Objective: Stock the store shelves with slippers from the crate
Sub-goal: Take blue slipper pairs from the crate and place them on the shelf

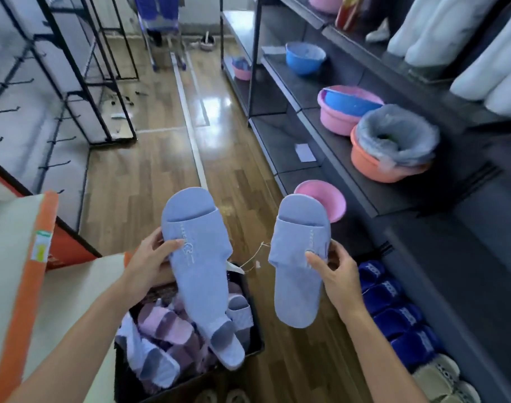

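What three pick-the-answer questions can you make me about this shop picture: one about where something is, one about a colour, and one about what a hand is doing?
1. Where are the dark blue slippers?
A. in the crate
B. on the lowest shelf at the right
C. hanging on the hooks

2. What colour is the right slipper, held by the right hand?
A. pale blue
B. red
C. green

3. What is the left hand doing?
A. hanging empty
B. pushing a basin
C. gripping the left slipper

Answers:
1 B: they sit in a row on the lowest shelf, beside the right arm.
2 A: its whole upper is pale blue.
3 C: the fingers and thumb curl round the slipper above the crate.
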Demonstrator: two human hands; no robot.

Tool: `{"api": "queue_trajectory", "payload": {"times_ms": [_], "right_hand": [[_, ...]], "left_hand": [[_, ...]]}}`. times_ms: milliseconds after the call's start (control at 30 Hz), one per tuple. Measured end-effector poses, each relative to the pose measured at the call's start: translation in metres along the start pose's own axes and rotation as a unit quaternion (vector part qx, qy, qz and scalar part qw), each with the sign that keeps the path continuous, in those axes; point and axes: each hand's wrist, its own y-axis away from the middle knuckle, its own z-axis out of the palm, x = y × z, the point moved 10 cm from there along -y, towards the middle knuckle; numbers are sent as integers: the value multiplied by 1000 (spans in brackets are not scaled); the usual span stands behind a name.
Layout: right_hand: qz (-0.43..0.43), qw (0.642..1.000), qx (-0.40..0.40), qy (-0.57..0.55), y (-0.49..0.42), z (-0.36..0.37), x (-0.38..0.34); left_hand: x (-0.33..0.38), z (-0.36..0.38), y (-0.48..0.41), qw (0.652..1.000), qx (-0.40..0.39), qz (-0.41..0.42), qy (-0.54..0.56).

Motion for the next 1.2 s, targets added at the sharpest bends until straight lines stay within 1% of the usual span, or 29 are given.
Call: {"api": "queue_trajectory", "payload": {"times_ms": [100,200,300,400,533,667,900,1100,1200], "right_hand": [[-5,999,41,-12,14,-26,-15],[-14,996,93,-7,35,-51,-28],[-18,988,150,-17,60,-73,-38],[-11,979,204,-19,88,-93,-44],[-1,962,272,-6,127,-124,-51],[7,939,345,1,167,-162,-54],[21,895,445,23,235,-238,-54],[34,870,490,52,282,-310,-44],[28,863,502,55,301,-347,-41]], "left_hand": [[18,28,-15,999,-42,13,-17],[36,57,-22,993,-105,24,-49],[52,87,-25,982,-179,29,-51],[65,116,-17,971,-226,46,-66],[80,168,-1,946,-301,73,-89],[91,226,20,918,-375,90,-90],[98,329,67,874,-455,119,-124],[91,413,122,848,-507,108,-112],[88,453,147,839,-523,115,-100]]}}
